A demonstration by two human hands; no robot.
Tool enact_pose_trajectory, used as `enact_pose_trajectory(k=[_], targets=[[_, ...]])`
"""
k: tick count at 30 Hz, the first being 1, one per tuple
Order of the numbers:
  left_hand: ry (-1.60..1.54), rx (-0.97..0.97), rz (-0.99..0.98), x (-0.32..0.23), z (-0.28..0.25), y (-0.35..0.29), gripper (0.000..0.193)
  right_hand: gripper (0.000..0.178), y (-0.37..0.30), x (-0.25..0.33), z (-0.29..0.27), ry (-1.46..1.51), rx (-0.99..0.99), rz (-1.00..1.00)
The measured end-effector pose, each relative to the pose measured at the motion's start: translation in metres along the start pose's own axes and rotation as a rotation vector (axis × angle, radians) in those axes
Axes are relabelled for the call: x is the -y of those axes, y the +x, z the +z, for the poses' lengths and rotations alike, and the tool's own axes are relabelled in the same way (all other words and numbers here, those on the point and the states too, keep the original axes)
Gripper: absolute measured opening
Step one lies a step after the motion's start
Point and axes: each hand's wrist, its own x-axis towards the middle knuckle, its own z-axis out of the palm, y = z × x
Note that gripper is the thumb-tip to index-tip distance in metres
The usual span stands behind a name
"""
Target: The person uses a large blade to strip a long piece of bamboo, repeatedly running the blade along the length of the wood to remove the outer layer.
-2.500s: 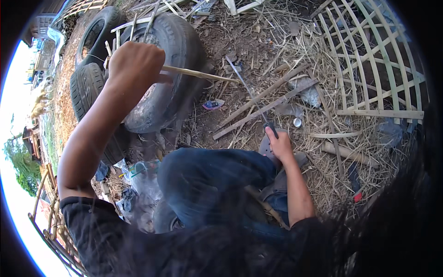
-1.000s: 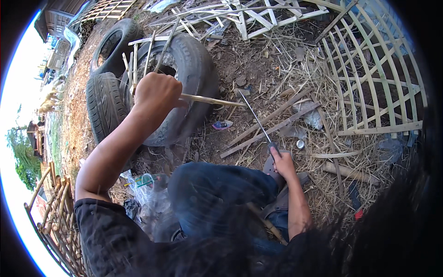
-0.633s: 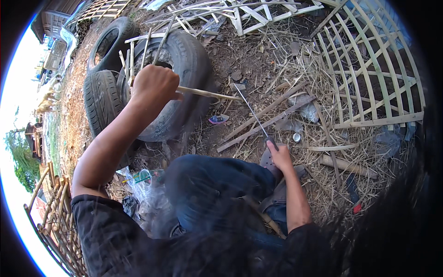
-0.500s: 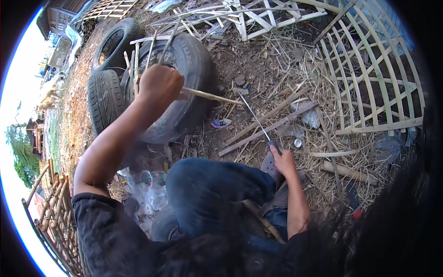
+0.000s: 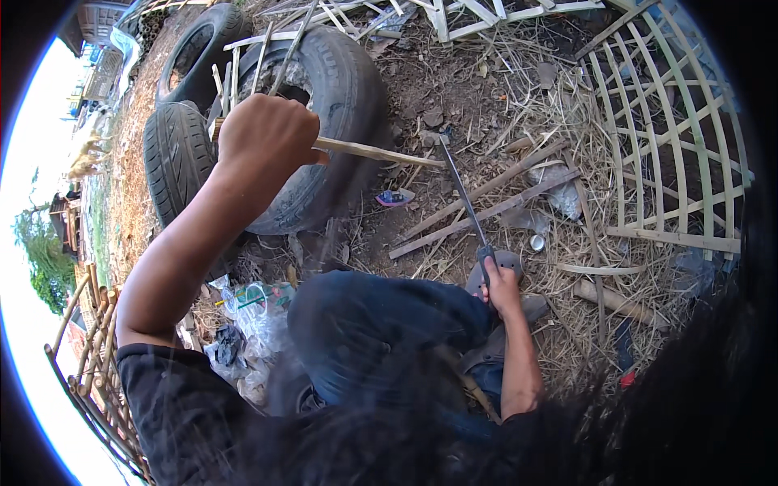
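My left hand [image 5: 269, 134] is raised above a tyre [image 5: 344, 89] lying at the left, closed round a bamboo strip [image 5: 373, 151] that points out to the right. Lower and to the right, my right hand [image 5: 501, 290] grips the dark handle of a long knife [image 5: 464, 193]. The blade slants up and leftward, its tip close to the free end of the strip; whether they touch I cannot tell. More strips and sticks stand in and across the tyre's middle, partly behind my left hand.
Two more tyres [image 5: 177, 158] lie at the left. A woven bamboo lattice [image 5: 673, 154] lies at the right, and further strips at the back. Loose sticks [image 5: 486, 212], a bamboo piece [image 5: 620, 305] and straw cover the ground. Clear plastic bags [image 5: 258, 324] lie beside my bent knee.
The knife has turned so that its flat side shows, and its tip is now nearer the strip's end. My left hand still holds the strip; the whole view has shifted slightly.
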Motion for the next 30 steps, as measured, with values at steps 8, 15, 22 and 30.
enact_pose_trajectory(k=[8, 15, 22, 30], targets=[[0.0, 0.118, -0.051, -0.003, -0.008, 0.002, 0.039, 0.052, -0.012, 0.008, -0.005, 0.305, 0.178, 0.086], [-0.007, 0.19, -0.067, -0.003, -0.003, 0.002, 0.053, 0.059, -0.015, 0.039, 0.012, -0.085, 0.005, -0.372], [0.032, 0.078, -0.026, -0.003, -0.004, 0.0, 0.054, 0.052, 0.005, 0.032, -0.006, -0.521, -0.168, -0.22], [-0.02, 0.106, -0.062, -0.004, -0.003, 0.002, 0.053, 0.059, -0.019, 0.024, 0.012, -0.281, -0.085, -0.31]])
